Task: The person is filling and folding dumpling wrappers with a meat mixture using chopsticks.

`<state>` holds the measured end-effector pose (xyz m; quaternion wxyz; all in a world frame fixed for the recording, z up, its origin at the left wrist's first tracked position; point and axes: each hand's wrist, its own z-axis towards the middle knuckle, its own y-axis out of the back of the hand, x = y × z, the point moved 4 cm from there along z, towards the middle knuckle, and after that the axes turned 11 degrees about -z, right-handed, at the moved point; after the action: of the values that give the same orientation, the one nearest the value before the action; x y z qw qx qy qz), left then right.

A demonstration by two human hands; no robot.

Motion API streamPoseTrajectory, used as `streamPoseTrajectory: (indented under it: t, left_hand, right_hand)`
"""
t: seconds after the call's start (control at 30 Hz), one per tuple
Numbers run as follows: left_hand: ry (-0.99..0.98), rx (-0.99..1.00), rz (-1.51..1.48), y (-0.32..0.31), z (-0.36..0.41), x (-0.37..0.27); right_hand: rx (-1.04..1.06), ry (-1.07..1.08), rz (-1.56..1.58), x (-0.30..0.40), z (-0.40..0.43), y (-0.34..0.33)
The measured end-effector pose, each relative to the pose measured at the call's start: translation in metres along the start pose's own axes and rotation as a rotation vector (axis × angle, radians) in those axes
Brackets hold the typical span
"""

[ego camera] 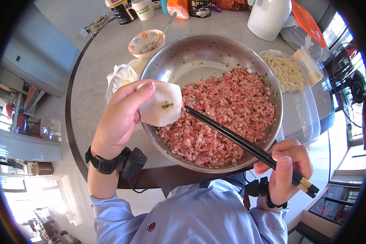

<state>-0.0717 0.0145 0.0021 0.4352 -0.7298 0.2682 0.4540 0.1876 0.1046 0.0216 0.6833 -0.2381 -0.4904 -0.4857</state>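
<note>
Between the thumb and fingers of my left hand point(122, 113) is a thin pale dough wrapper point(158, 106), held over the left rim of a steel bowl. A small bit of chopped green point(167, 105) lies on the wrapper. Raw minced meat with green flecks point(225, 113) fills the near and right part of the steel bowl point(186, 55). My right hand point(288, 169) grips a pair of black chopsticks point(231, 131) near their gold-banded ends. Their tips are close together beside the wrapper's right edge, with no lump of meat visible between them.
A plastic bag point(119, 77) lies left of the bowl. Behind it stands a patterned small bowl point(143, 45) with a spoon point(163, 33). On the right, a clear plastic tray point(302, 116) holds folded dumplings point(286, 71). A white jug point(268, 18) and a mug point(143, 9) stand at the back.
</note>
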Motion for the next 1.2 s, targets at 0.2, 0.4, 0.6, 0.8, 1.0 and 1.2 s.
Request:
streamPoseTrajectory:
  t: [0.2, 0.4, 0.6, 0.8, 1.0, 1.2]
  left_hand:
    - [-0.011, -0.017, 0.032, 0.002, 0.001, 0.0]
    - [-0.027, -0.03, 0.046, 0.001, 0.001, -0.001]
    - [-0.04, -0.027, 0.099, 0.002, 0.0, -0.004]
    - [0.014, -0.006, 0.042, 0.001, 0.002, -0.002]
    - [0.048, -0.001, 0.01, 0.002, 0.001, 0.001]
    - [0.08, 0.019, -0.04, 0.0, 0.001, 0.0]
  right_hand:
    - [-0.056, 0.039, 0.038, 0.002, 0.0, 0.004]
    - [-0.016, 0.052, -0.01, -0.001, -0.001, -0.002]
    - [-0.061, 0.006, -0.143, 0.0, 0.0, -0.003]
    - [-0.05, 0.129, -0.055, -0.002, 0.001, 0.008]
    - [-0.016, 0.235, -0.048, 0.001, 0.001, -0.004]
    - [-0.017, 0.259, -0.231, 0.003, -0.002, -0.003]
